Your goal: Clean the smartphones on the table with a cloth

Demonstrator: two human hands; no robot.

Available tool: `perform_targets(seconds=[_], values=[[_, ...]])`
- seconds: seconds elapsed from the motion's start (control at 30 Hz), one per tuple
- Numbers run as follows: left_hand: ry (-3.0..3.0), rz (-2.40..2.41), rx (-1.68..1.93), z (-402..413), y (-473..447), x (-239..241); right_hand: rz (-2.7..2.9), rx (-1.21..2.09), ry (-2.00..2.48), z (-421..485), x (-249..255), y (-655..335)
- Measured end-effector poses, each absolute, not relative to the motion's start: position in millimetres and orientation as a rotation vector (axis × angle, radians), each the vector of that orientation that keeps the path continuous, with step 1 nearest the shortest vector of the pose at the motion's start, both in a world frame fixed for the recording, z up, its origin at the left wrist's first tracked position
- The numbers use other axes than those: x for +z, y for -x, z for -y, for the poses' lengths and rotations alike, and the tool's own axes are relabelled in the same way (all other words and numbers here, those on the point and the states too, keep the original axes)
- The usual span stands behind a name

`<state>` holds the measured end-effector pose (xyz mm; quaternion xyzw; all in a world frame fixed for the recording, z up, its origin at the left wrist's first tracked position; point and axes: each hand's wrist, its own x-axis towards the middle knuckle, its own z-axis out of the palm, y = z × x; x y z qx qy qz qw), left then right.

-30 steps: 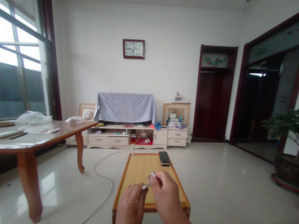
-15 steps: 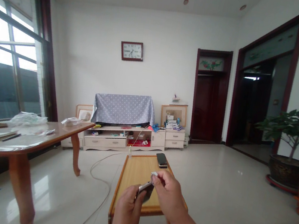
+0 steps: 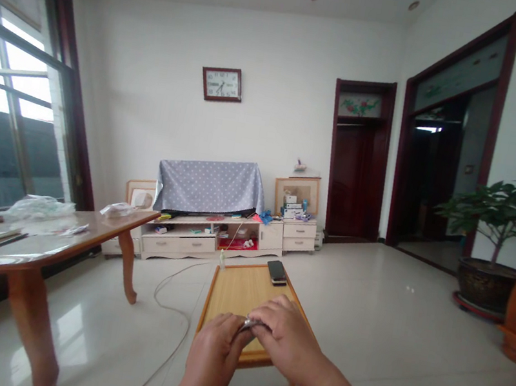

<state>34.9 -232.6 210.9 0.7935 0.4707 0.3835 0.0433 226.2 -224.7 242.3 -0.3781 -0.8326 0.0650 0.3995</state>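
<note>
A slim phone (image 3: 248,326) with a silvery edge is held over the small wooden table, mostly hidden by my fingers. My left hand (image 3: 215,349) is closed around its left side. From the right, my right hand (image 3: 286,338) curls over the other end, thumb below and fingers on top. The white scrap seen earlier at the right fingertips does not show now. Beyond my hands, a dark phone-like device (image 3: 277,272) lies near the far right corner of the small table (image 3: 239,288), on top of another flat item. A small clear bottle (image 3: 222,259) stands near the far left corner.
To the left is a larger wooden table (image 3: 100,230) with plastic bags (image 3: 40,209) and papers. A cable (image 3: 183,338) runs across the floor. Against the far wall stands a white TV cabinet (image 3: 181,246) under a dotted cloth (image 3: 210,185). A potted plant (image 3: 489,282) is at the right.
My right hand has come down and closed over the phone's end. The phone has tipped flatter, showing mainly its edge. The view has shifted slightly to the right.
</note>
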Motion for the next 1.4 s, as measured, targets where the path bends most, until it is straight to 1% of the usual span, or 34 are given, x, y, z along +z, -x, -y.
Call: perform_targets(seconds=[0.1,0.23,0.37,0.47,0.8,0.9,1.03,1.2,1.3,1.4], values=[[-2.304,-1.433,1.206,226.5,-32.8,208.0,2.074,0.324,0.893,220.0,240.3,-229.6],[-2.172,-1.448,1.328,214.8,-18.3,200.9,1.881,0.610,0.839,211.0,232.7,-241.3],[-2.081,-1.436,1.308,208.2,-2.0,197.8,1.618,0.937,0.769,203.4,228.9,-259.7],[-1.951,-1.313,1.275,207.6,-1.3,196.4,1.460,1.046,0.728,200.9,227.9,-268.8],[-1.870,-1.099,1.163,215.5,-30.1,196.5,1.125,1.152,0.598,199.4,222.5,-264.4],[-1.835,-1.100,1.190,216.5,-33.2,196.0,1.070,1.205,0.578,196.5,219.6,-262.8],[-1.929,-1.236,1.327,216.9,-34.2,196.5,0.966,1.161,0.643,183.8,207.9,-267.0],[-2.242,-1.598,1.420,224.8,-37.8,202.4,0.622,1.020,0.686,171.9,201.2,-275.1],[-2.415,-1.691,1.444,231.7,-44.5,205.3,0.669,0.969,0.649,179.1,210.8,-269.5],[-2.520,-1.679,1.518,237.3,-53.0,206.7,0.779,0.888,0.688,188.1,220.3,-258.5]])
